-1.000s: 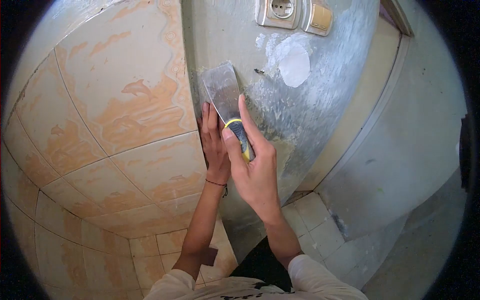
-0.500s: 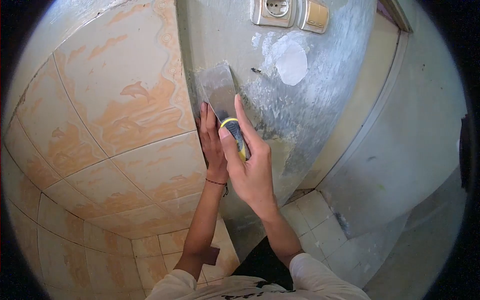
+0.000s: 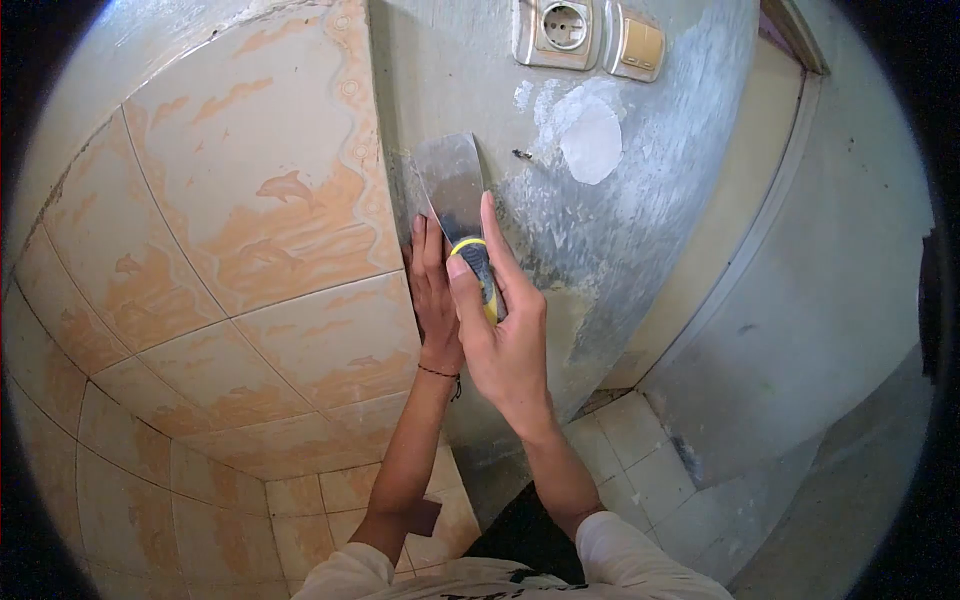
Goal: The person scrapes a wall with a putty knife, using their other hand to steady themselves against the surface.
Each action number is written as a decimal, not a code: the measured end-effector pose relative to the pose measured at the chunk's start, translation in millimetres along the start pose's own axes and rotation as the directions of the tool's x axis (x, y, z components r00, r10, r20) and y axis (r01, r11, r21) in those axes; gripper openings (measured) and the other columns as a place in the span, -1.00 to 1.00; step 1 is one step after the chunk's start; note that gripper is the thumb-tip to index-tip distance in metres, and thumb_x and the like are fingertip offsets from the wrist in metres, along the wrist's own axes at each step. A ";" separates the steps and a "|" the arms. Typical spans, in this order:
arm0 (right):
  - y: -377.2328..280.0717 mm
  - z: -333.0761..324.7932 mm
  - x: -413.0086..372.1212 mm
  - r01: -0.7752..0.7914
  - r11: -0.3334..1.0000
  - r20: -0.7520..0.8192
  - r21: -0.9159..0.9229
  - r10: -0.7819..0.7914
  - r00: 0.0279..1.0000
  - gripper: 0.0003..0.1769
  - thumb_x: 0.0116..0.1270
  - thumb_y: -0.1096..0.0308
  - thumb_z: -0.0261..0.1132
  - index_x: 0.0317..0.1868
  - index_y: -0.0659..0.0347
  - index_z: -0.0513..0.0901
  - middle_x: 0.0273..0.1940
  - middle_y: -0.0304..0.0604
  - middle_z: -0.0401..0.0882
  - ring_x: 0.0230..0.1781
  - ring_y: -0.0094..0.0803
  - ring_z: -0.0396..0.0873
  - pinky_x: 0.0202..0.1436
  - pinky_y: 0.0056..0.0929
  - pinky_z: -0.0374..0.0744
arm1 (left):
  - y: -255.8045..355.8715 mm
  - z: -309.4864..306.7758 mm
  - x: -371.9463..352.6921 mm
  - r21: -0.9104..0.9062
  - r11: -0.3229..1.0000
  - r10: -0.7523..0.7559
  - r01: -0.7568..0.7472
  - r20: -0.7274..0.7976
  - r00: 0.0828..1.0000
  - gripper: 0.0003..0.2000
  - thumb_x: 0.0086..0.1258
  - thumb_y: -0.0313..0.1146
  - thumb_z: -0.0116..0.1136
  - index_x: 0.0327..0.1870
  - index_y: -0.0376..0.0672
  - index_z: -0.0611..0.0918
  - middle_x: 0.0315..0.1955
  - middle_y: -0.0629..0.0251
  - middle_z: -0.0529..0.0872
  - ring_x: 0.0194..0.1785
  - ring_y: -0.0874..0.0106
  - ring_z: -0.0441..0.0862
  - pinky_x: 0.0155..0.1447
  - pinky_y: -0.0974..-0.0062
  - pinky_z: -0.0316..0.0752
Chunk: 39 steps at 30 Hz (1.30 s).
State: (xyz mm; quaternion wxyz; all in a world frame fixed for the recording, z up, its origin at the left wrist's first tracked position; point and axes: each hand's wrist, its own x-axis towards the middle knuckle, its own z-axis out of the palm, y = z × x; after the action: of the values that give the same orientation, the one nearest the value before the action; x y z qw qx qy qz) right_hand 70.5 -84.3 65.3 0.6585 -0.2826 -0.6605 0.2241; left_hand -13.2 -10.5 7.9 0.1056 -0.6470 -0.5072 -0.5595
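Observation:
A putty knife with a wide metal blade [image 3: 452, 180] and a black and yellow handle [image 3: 476, 262] is gripped in my right hand [image 3: 505, 325]. Its blade lies against the grey painted wall [image 3: 425, 60], tip pointing up, beside the edge of the tiles. My index finger stretches along the blade's right side and my thumb presses on the handle. Just left of the handle, my left hand [image 3: 433, 300] rests flat on the wall at the tile edge, fingers pointing up and partly hidden behind the blade and right hand. It holds nothing visible.
Tiles with orange dolphin patterns [image 3: 290, 240] cover the wall at left. A power socket [image 3: 563, 27] and a light switch [image 3: 634, 42] sit at the top. Below them are a white patch [image 3: 591, 146] and a small dark hole [image 3: 522, 154]. A door frame [image 3: 745, 250] stands at right.
The wall and tiles appear slightly lower and further right in view. The blade's top edge now looks more level, while both hands keep nearly the same pose.

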 end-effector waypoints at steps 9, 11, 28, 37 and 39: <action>-1.4 -9.2 -3.0 -0.014 1.000 0.023 -0.026 0.015 1.000 -0.38 0.55 0.35 0.20 0.52 0.40 0.28 0.23 0.09 0.62 0.13 -0.53 0.49 0.23 -0.48 0.48 | -17.2 23.8 -8.7 0.119 0.954 0.300 -0.275 -0.346 0.889 -0.55 0.55 -0.36 0.03 0.36 -0.42 0.40 0.49 0.03 0.32 0.58 0.04 0.20 0.57 0.01 0.19; -2.3 -8.6 -5.4 -0.047 0.998 0.041 -0.028 0.048 0.998 -0.38 0.55 0.36 0.20 0.52 0.40 0.28 0.24 0.09 0.62 0.13 -0.53 0.49 0.22 -0.48 0.48 | -22.9 28.2 -7.5 0.115 0.946 0.325 -0.304 -0.365 0.873 -0.55 0.54 -0.36 0.03 0.36 -0.42 0.40 0.49 0.03 0.31 0.58 0.04 0.20 0.57 0.01 0.19; 5.8 -3.1 -5.4 0.115 0.990 0.024 -0.080 -0.114 0.993 -0.36 0.55 0.39 0.15 0.56 0.34 0.21 0.26 0.45 0.50 0.31 0.20 0.52 0.24 -0.15 0.55 | -40.5 42.9 -15.7 -0.772 0.562 -0.370 0.296 0.085 0.925 -0.48 0.56 -0.31 0.06 0.44 -0.38 0.31 0.47 0.02 0.33 0.58 0.10 0.22 0.57 0.02 0.19; -0.9 -1.9 -6.1 0.024 1.000 0.006 -0.003 -0.024 1.000 -0.38 0.55 0.38 0.19 0.53 0.38 0.28 0.36 0.18 0.51 0.27 -0.46 0.46 0.31 -0.44 0.44 | -41.3 41.5 -19.9 -0.758 0.601 -0.345 0.253 0.040 0.938 -0.43 0.58 -0.29 0.05 0.50 -0.37 0.25 0.49 0.01 0.30 0.57 0.08 0.23 0.57 0.09 0.23; 2.9 -3.4 -7.9 0.029 0.999 0.019 -0.014 -0.029 0.999 -0.37 0.56 0.36 0.18 0.55 0.36 0.25 0.31 0.30 0.51 0.28 -0.17 0.51 0.25 -0.33 0.50 | -48.8 43.2 -18.5 -0.671 0.672 -0.332 0.313 0.104 0.938 -0.44 0.59 -0.29 0.04 0.50 -0.37 0.26 0.50 -0.03 0.29 0.56 0.07 0.25 0.55 0.09 0.26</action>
State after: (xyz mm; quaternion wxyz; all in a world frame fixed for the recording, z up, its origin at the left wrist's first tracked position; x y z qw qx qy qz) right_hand 73.9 -87.7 57.6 0.6535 -0.2756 -0.6722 0.2124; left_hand -21.8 32.6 -43.6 -0.2312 -0.5333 -0.3724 -0.7235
